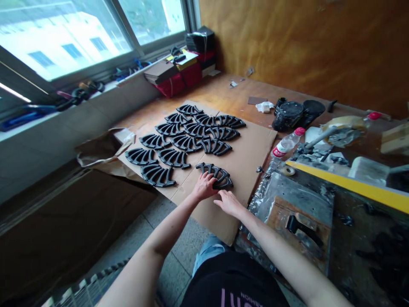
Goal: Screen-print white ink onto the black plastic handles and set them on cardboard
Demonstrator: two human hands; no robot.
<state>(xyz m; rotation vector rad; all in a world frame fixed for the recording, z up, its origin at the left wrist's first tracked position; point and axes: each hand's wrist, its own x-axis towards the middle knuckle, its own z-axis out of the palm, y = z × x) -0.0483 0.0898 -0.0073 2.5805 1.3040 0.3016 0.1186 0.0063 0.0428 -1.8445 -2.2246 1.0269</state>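
A black fan-shaped ribbed part (219,175) lies on a brown cardboard sheet (249,149) spread over a low wooden surface. My left hand (204,186) rests on the part's near left end, fingers spread over its ribs. My right hand (228,202) lies flat just below the part's right end, fingers stretched toward it. Several more of the same black fan-shaped parts (185,138) are laid out in rows farther up the cardboard.
A plastic water bottle with a red cap (286,144) lies at the cardboard's right edge. A stained workbench (297,200) with a yellow bar (351,185) and tools stands at right. A crumpled brown paper bag (102,151) sits at left. Black tubs (289,115) stand behind.
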